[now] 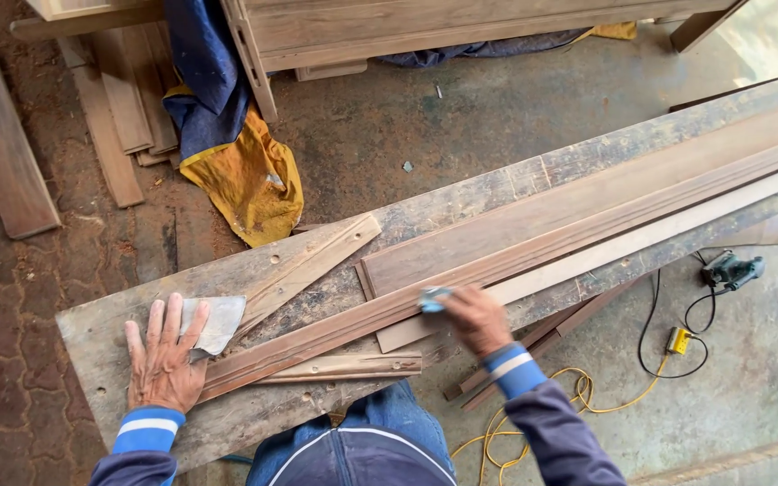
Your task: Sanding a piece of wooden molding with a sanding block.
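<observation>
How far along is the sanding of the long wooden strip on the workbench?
Done: cannot tell; no sanded stretch stands out from the rest.
In hand: the right hand presses a small blue-grey piece, probably sandpaper, on the long moulded strip near its near end. The left hand lies flat on the workbench, over a grey sheet.
Left: apparently the stretch of strip toward the far end.

Dark sleeves with blue, white-striped cuffs; blue jeans.
</observation>
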